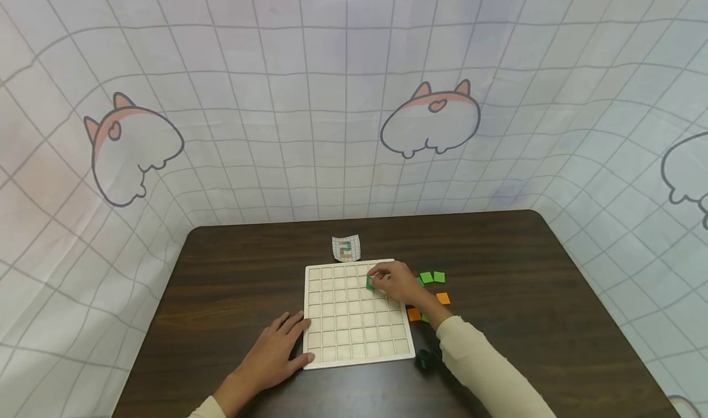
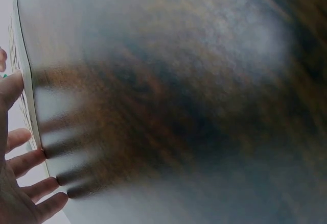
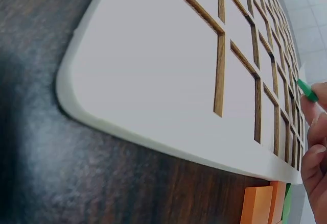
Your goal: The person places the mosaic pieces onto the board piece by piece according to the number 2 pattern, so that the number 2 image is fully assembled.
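A pale square grid board (image 1: 332,319) with recessed cells lies on the dark wooden table. Over its upper right cells, my right hand (image 1: 394,283) pinches a small dark green square tile (image 1: 369,283) between thumb and fingers. In the right wrist view, the green tile (image 3: 307,90) is held tilted at the fingertips, close above the grid; whether it touches the board cannot be told. My left hand (image 1: 271,351) rests beside the board with fingers spread, and its fingertips and thumb touch the left edge. The left wrist view shows these fingers (image 2: 30,163) along the rim.
Light green tiles (image 1: 426,277) and orange tiles (image 1: 443,298) lie loose right of the board, some partly hidden by my right arm. Behind the board sits a small paper card (image 1: 346,248) with a coloured grid pattern. A black object (image 1: 424,359) stands near the lower right corner.
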A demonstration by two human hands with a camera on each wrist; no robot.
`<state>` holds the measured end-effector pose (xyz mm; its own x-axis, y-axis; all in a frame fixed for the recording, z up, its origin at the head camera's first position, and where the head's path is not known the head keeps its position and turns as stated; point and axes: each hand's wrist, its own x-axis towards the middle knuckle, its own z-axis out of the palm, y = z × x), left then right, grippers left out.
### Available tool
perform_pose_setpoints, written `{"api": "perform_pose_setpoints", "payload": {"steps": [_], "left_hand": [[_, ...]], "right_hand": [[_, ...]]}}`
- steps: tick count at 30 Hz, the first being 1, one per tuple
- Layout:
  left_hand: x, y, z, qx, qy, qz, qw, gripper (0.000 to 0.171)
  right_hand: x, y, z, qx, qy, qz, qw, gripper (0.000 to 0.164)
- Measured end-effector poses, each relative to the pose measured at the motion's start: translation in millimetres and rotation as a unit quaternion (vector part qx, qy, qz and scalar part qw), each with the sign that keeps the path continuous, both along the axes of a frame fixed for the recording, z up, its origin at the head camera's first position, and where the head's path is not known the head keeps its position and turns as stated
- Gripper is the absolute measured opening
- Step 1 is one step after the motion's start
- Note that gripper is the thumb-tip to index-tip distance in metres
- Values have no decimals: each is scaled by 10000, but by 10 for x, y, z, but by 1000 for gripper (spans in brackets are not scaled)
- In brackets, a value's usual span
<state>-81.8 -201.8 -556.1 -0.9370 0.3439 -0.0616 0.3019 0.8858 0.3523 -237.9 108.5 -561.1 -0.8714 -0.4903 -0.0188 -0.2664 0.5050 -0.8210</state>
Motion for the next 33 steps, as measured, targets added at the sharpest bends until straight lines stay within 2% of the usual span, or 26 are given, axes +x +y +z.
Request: {"api": "perform_pose_setpoints", "payload": {"steps": [21,33], "left_hand": [[-6,-13,-15,-51,-5,-16,10000,66],[-11,-11,-11,-27,-61,-32,10000,67]], "right_hand": [[-7,-145,-29,322,481,-155,9982,12],[-2,-195,-43,344,485,-387,9975,12]]}}
